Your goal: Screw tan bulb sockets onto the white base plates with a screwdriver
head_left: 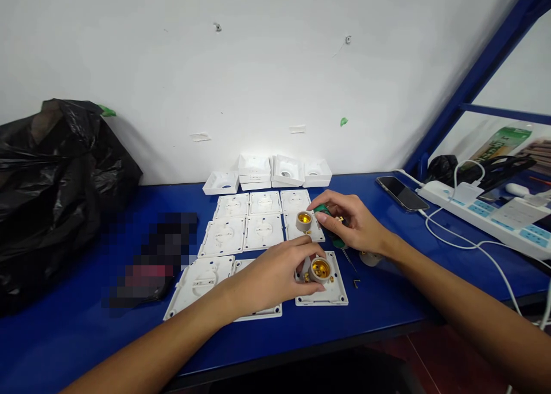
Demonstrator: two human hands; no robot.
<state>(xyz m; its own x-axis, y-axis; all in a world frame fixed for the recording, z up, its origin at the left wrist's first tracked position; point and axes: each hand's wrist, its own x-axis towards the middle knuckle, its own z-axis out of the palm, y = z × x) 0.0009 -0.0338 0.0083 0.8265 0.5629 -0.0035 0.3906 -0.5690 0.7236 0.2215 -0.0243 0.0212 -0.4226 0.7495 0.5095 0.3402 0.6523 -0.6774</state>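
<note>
Gripping in left hand (275, 272) a pale, round, brass-lined socket (321, 270), mouth-up over a white square plastic plate (332, 293); in right hand (355, 221), a green-handled screwdriver (340, 243), slanted toward near right, partly finger-hidden.

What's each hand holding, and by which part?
Left hand: near lamp socket, by its outer sides. Right hand: screwdriver, by its green handle.

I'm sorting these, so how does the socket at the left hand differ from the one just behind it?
The front socket is held by the left hand; the back socket stands outside that grip, near the right hand. The front socket sits over the front plate, the back socket over a plate farther back. The front socket looks bigger than the back socket, perhaps because it is nearer. Both have pale rims and brass-coloured insides.
</note>
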